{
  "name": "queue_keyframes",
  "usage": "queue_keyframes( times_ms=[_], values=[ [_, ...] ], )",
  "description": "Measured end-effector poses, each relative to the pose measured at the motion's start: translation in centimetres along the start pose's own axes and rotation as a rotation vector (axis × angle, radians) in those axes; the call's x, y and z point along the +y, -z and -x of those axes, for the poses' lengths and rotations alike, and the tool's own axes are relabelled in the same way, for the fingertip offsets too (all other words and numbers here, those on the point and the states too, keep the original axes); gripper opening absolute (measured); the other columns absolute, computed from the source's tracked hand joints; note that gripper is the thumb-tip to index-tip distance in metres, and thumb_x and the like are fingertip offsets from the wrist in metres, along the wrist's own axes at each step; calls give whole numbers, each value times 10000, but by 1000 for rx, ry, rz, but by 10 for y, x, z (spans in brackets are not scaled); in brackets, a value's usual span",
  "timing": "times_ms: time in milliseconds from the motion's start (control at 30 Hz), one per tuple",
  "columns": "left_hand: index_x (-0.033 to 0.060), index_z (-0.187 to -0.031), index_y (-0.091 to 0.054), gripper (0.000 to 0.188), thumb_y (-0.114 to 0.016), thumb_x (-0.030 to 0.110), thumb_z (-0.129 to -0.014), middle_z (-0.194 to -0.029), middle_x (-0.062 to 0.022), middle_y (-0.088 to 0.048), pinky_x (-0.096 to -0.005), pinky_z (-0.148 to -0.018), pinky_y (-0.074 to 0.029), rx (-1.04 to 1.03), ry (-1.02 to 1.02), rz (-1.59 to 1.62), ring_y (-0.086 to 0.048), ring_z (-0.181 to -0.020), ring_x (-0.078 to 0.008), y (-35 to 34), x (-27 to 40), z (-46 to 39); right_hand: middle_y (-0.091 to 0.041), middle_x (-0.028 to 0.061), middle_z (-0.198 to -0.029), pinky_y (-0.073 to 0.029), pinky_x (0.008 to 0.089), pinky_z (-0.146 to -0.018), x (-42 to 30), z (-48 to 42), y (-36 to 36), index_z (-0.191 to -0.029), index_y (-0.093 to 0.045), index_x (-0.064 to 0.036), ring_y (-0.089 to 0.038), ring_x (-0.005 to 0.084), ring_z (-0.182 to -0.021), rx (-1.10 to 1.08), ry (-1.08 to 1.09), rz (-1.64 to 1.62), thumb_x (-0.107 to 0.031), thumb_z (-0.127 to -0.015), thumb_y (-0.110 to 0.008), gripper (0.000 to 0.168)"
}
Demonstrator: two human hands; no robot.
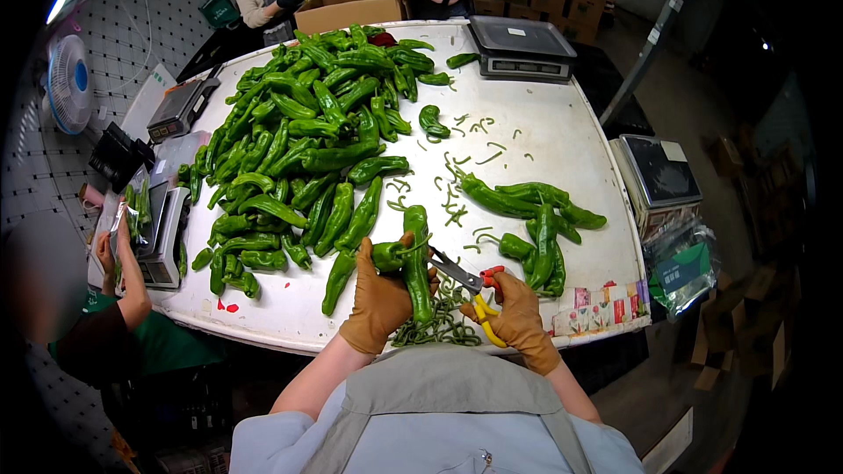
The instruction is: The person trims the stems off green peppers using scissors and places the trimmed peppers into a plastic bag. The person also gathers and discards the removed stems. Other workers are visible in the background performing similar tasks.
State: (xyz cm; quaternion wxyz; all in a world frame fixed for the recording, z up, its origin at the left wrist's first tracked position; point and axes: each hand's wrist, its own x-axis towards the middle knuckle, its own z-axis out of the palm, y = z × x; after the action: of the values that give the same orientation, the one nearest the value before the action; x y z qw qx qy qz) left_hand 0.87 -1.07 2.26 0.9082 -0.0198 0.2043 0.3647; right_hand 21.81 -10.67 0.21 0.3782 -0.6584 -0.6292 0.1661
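My left hand point(382, 306), in a tan glove, holds green peppers point(416, 270) at the table's near edge, one upright in view and another lying across behind its stem. In my right hand point(520, 319), gloved alike, are scissors point(471, 278) with yellow and red handles; their blades point at the stem of a held pepper. Cut pepper stems point(438, 326) lie heaped under and between my hands, with more scattered up the middle. A large pile of green peppers point(296, 138) covers the left and back of the white table point(560, 118). A smaller group point(543, 230) lies to the right.
Digital scales stand at the back right point(523, 46), right point(660, 168) and left point(181, 105). At the left a co-worker's hands point(122, 243) hold a clear bag of peppers beside another scale point(164, 237). Two people stand behind the table near cardboard boxes point(352, 13). Plastic packaging point(681, 270) hangs at the right edge.
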Motion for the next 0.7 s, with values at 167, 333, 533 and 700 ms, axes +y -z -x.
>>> queue_keyframes(
  times_ms=[167,333,533,700],
  values=[
    [182,-1348,-492,688,-484,658,-851,-1359,-179,-443,-508,-1011,-339,20,13,4,-415,-1244,-285,2,-8,-3,-532,49,-662,-413,324,-518,-4,0,-1,-967,-632,-74,-505,196,-556,-44,-20,56,-490,-592,-849,600],
    [187,-1349,-493,685,-493,656,-849,-1387,-168,-427,-508,-1017,-334,7,25,-29,-403,-1271,-278,1,-10,0,-576,55,-664,-417,313,-494,-10,1,4,-920,-667,-77,-516,180,-525,-131,-120,86,-514,-587,-850,579],
    [176,-1330,-498,670,-502,645,-852,-1356,-180,-448,-500,-940,-398,-31,54,48,-472,-1166,-309,3,-8,0,-577,36,-652,-406,242,-503,-10,6,1,-973,-672,-38,-492,90,-565,-187,-208,-23,-414,-606,-884,566],
    [152,-1263,-525,621,-509,624,-860,-1240,-190,-514,-479,-859,-465,-55,135,-8,-532,-990,-342,11,2,-3,-537,-26,-647,-383,228,-506,-2,9,-5,-953,-660,1,-425,55,-589,-82,-280,-287,-245,-631,-899,471]
  ],
)
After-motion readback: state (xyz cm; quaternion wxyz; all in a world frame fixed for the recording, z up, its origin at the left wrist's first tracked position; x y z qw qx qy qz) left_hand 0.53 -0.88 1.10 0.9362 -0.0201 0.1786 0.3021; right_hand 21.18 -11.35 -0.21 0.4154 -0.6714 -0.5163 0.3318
